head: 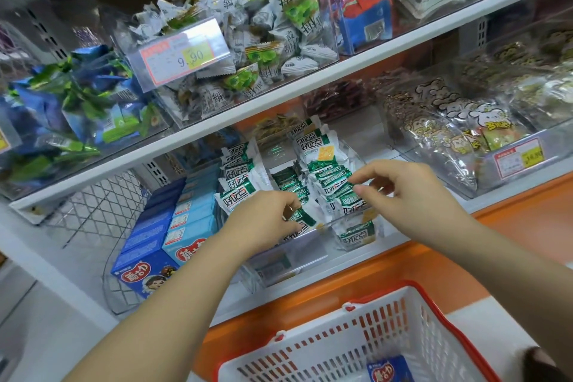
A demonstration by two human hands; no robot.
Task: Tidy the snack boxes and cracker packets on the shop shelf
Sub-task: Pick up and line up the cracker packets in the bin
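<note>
White shop shelf (217, 130), clear plastic bin (310, 246) of green-and-white foil cracker packets (238, 175): left hand (263, 220) and right hand (412, 186) each pinch one (rows lean); a tug may topple neighbours.

Bright, even shop light fills the scene, leaving soft shadows beneath the white metal shelf board (279, 98) and a dim corner at eleven o'clock. Pale glare streaks the clear plastic bins (328, 25) toward twelve and one o'clock. Wide-angle distortion bends the shelf lines at nine and three o'clock. The green-and-white foil cracker packets (328, 170) at centre look sharpest, and the edges are blurred.
</note>
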